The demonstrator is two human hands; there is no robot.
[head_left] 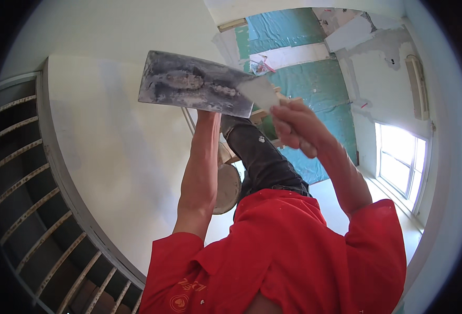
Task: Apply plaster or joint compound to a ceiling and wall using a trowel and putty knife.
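Observation:
My left hand (209, 116) is up in front of me, mostly hidden behind the broad grey plate of a plastering trowel (189, 78), which it holds up. Smears of pale filler mark the dark face of the plate. In my right hand (298, 128), fingers wrapped round the handle, is a putty knife (261, 93). Its pale, wide blade overlaps the right end of the plate; whether they touch I cannot tell.
A round bucket (228, 191) stands below my left forearm. Wooden pieces (262, 113) show beyond my legs. Green-blue sheeting (315, 83) covers the floor. A barred opening (26, 157) lines the left, beside a pale wall (100, 157); a bright window (401, 162) is at right.

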